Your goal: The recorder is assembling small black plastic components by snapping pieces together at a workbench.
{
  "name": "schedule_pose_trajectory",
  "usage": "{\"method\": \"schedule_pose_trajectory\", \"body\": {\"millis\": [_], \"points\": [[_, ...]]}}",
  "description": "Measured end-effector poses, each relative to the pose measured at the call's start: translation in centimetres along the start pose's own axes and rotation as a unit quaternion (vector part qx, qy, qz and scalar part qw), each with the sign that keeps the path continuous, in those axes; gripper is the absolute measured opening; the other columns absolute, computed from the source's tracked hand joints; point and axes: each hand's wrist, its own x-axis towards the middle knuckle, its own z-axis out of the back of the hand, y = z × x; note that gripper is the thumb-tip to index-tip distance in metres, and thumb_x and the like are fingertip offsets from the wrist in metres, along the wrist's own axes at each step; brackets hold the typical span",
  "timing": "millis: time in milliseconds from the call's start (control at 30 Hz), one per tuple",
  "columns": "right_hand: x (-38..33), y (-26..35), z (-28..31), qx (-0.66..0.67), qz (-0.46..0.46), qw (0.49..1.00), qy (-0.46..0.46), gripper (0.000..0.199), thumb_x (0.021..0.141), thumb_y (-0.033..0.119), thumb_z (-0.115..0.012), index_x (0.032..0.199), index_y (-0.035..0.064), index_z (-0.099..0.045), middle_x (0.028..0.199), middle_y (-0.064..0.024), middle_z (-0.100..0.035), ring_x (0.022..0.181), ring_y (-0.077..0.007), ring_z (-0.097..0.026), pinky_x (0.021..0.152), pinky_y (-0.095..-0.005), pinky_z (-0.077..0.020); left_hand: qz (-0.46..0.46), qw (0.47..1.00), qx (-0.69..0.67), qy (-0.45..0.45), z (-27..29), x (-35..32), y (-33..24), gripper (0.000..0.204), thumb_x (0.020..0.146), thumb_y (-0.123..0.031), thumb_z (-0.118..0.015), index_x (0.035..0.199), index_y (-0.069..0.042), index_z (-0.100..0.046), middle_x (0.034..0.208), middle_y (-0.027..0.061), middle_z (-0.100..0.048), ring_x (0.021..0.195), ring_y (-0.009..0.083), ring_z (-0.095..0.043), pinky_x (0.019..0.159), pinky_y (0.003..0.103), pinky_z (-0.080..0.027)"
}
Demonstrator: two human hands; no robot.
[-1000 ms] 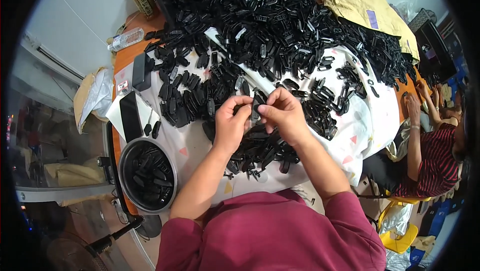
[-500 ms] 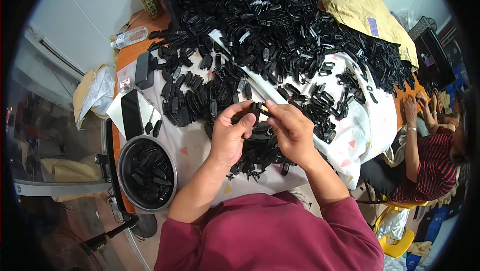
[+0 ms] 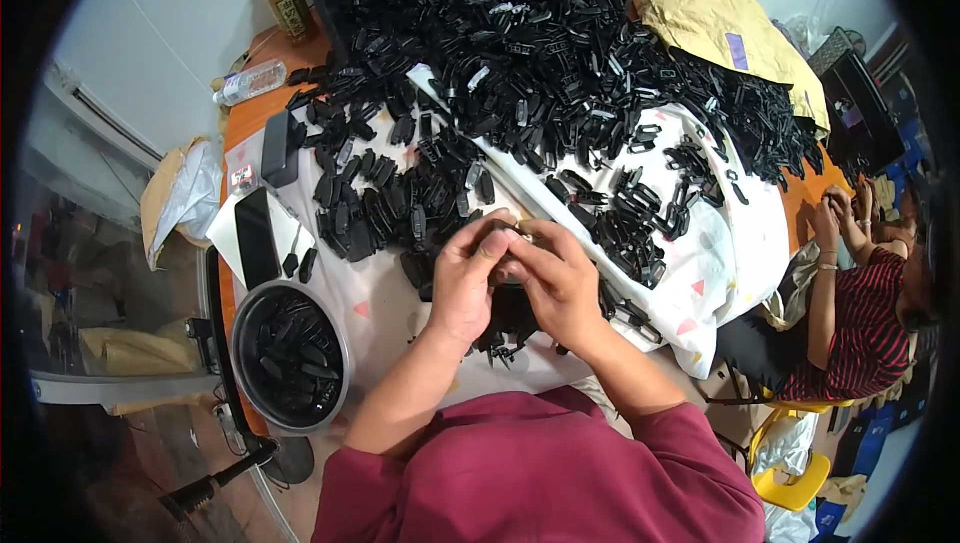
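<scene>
1. Fingers (image 3: 487, 243): we are seeing the fingertips of both hands pinched narrowly together over the middle of the table, closing on a small black plastic part (image 3: 508, 274) that is mostly hidden between them.
2. Left hand (image 3: 465, 283): we are noting it curled, thumb and forefinger pressing the part from the left.
3. Right hand (image 3: 555, 283): we are noting it curled likewise, touching the left hand's fingertips, gripping the same part from the right.
4. Pile of black parts (image 3: 520, 53): we are finding it spreading across the far half of the white cloth (image 3: 730, 253), with loose pieces lying just beneath the hands.
5. Round metal bowl (image 3: 340, 343): we are recording it left of the hands, holding black parts.
6. Plastic bottle (image 3: 250, 83): lying at the table's far left edge.
7. Another person's hands (image 3: 835, 218): working at the right edge, well apart.
</scene>
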Motion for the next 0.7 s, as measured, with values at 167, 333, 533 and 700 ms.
{"method": "schedule_pose_trajectory", "body": {"millis": [167, 333, 533, 700], "points": [[0.3, -0.9, -1.0, 0.273, -0.328, 0.9, 0.081, 0.018, 0.081, 0.009, -0.06, 0.093, -0.0034, -0.054, 0.078, -0.0058, -0.061, 0.071, -0.0085, -0.056, 0.061, -0.0223, -0.0467, 0.053, 0.993, -0.102, 0.027, 1.9, 1.1, -0.5, 0.021, 0.084, -0.02, -0.058, 0.095, -0.002, -0.058, 0.08, 0.003, -0.059, 0.057, 0.0047, -0.046, 0.049, 0.018, -0.037], [5.9, -9.7, -0.9, -0.026, -0.189, 0.97, 0.152, 0.021, 0.084, 0.023, -0.054, 0.09, 0.0047, -0.061, 0.079, -0.0109, -0.062, 0.073, -0.0204, -0.061, 0.063, -0.0315, -0.0486, -0.135, 0.978, 0.072, -0.142, 4.1, 4.8, -2.4, 0.009, 0.081, -0.012, -0.058, 0.081, -0.004, -0.055, 0.077, 0.0043, -0.058, 0.061, 0.0077, -0.051, 0.049, 0.02, -0.041], [9.6, -16.5, -0.8, -0.465, 0.011, 0.851, 0.243, 0.017, 0.074, 0.014, -0.052, 0.083, 0.0127, -0.066, 0.091, -0.0089, -0.053, 0.084, -0.0281, -0.056, 0.064, -0.0333, -0.0489, -0.326, 0.678, 0.658, -0.024, 4.5, 6.6, -2.0, 0.011, 0.07, -0.01, -0.064, 0.071, -0.004, -0.055, 0.074, 0.0103, -0.06, 0.06, 0.024, -0.059, 0.052, 0.033, -0.046], [8.8, -14.8, 0.2, -0.342, 0.036, 0.925, 0.164, 0.017, 0.074, 0.012, -0.056, 0.09, 0.0083, -0.06, 0.086, -0.0124, -0.055, 0.081, -0.0302, -0.055, 0.066, -0.0356, -0.0465, -0.175, 0.417, 0.891, -0.031, 4.2, 6.0, 2.1, 0.017, 0.065, -0.021, -0.065, 0.074, -0.008, -0.061, 0.072, 0.0104, -0.061, 0.062, 0.0273, -0.061, 0.053, 0.037, -0.048]]}}
